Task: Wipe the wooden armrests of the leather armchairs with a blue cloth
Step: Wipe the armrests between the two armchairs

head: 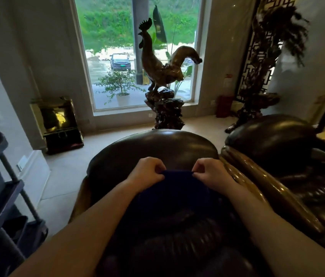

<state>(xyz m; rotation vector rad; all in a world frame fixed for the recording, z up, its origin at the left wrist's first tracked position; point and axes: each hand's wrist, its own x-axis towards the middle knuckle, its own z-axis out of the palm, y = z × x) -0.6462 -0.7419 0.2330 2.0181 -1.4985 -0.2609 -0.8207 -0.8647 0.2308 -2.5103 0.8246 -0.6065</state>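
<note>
Two bare forearms are seen reaching in from the bottom edge. No sleeve is seen on either arm, from the wrists back to the edge of view. The left hand (147, 170) and the right hand (211, 171) are uncovered, and their fingers (158, 166) are shown curled, knuckles rounded.
</note>
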